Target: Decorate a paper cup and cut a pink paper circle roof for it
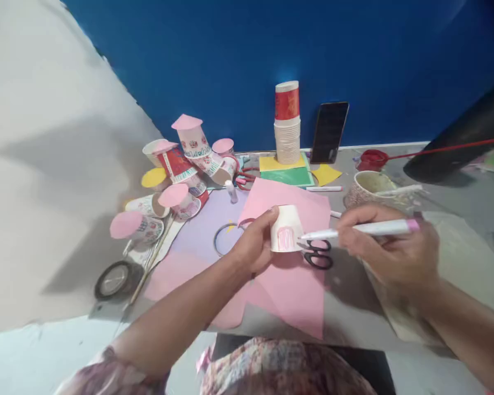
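Head view: a blue wall [230,66] spans the top of the frame, above the grey table [341,323] I work at. Pink paper [298,299] spreads over the lower middle, overlapping a lilac sheet [206,236] left of centre. Left of the middle, decorated paper cups [191,144] crowd together, several topped with pink paper pieces. My right hand [395,252], at the right, has its fingers bent around a white marker with a pink end; my left hand [255,241], near the centre, grasps a white paper cup between thumb and fingers. Upper right of centre, a tall cup stack [288,137] stands beside a dark phone [330,133] leaning on the wall. I hold the white paper cup [287,216] just right of centre, wide rim down, a pink arch drawn on its side. The white marker [379,227] points left, its tip at the cup's right edge; I can't tell whether it touches. Black-handled scissors [313,252] lie just beside the cup, on the pink paper.
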The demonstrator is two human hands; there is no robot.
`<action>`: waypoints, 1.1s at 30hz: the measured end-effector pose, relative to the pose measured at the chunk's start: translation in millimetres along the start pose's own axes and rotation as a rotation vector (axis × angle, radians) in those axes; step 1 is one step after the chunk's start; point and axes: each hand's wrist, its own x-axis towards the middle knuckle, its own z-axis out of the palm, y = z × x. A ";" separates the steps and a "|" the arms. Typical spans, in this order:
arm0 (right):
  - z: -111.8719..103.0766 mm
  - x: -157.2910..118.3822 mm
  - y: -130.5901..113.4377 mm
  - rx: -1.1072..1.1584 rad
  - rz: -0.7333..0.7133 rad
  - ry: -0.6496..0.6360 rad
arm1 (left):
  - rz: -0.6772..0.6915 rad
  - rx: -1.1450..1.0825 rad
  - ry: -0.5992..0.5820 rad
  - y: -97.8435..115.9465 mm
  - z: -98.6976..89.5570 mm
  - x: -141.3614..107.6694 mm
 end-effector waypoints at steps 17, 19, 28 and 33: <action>-3.8 -10.9 23.9 0.151 0.099 -0.003 | 0.080 0.075 -0.086 -1.7 -5.0 -0.6; -5.0 -9.7 32.4 0.228 0.202 0.052 | 0.089 0.067 -0.081 -2.3 -3.6 0.2; 4.3 12.0 55.0 0.824 0.611 0.171 | 0.074 0.122 -0.280 7.8 -7.5 -10.0; 7.0 11.5 66.9 1.000 0.727 0.147 | 0.073 0.229 -0.419 13.2 -3.3 -14.3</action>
